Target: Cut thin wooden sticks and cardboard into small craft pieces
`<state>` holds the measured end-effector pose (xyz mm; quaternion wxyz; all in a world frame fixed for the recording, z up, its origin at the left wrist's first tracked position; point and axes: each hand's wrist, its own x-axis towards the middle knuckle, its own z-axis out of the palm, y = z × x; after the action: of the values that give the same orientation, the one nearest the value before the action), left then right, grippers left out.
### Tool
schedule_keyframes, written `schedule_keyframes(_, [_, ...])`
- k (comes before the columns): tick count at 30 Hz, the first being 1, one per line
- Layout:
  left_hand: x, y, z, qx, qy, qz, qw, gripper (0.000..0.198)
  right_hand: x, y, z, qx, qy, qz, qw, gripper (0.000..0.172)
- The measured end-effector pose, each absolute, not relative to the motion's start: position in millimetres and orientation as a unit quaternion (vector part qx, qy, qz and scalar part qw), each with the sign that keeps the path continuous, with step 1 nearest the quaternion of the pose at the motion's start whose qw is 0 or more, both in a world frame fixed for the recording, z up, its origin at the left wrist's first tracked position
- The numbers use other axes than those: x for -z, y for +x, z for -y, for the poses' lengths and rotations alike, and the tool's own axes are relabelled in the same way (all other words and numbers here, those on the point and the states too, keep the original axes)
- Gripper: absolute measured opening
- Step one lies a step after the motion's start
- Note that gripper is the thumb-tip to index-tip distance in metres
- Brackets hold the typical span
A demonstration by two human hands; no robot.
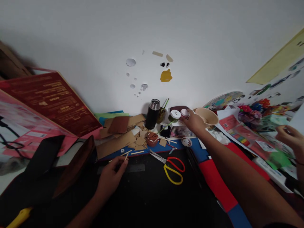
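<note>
Scissors (163, 161): one pair, clock centre.
Left hand (112, 173): fingertips pinched together on one wooden stick (126, 156), 9 o'clock.
Right hand (194, 121): fingers clamped on one pink-lidded jar (184, 113), 1 o'clock.
White-lidded jar (175, 114): one, beside the pink-lidded jar, 12 o'clock.
Steel-necked black flask (151, 116): one, uncapped, 11 o'clock.

The only view comes from the person's head, looking forward and down across a black tabletop (147, 202) in the lower centre of the frame, toward a white wall (95, 38) filling the top. It sits near, at arm's length (the left hand (110, 174) shows left of lower centre, the right hand (193, 121) right of centre), and takes in a wide sweep.
</note>
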<state>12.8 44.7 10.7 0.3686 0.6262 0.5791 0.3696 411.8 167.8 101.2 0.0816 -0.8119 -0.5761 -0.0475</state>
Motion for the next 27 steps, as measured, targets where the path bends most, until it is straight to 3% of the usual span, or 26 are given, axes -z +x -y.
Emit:
schedule_keyframes(21, [-11.2,11.9,-44.5,-0.368,0.635,-0.57,0.37,0.035,-97.7,415.4,-154.9,0.053,-0.808,0.578,0.101,0.069])
schedule_keyframes(27, [-10.3,12.0,-45.0,-0.366,0.638,-0.567,0.371,0.036,-100.1,405.0,-133.0,0.063,-0.778,0.585,0.219,0.053])
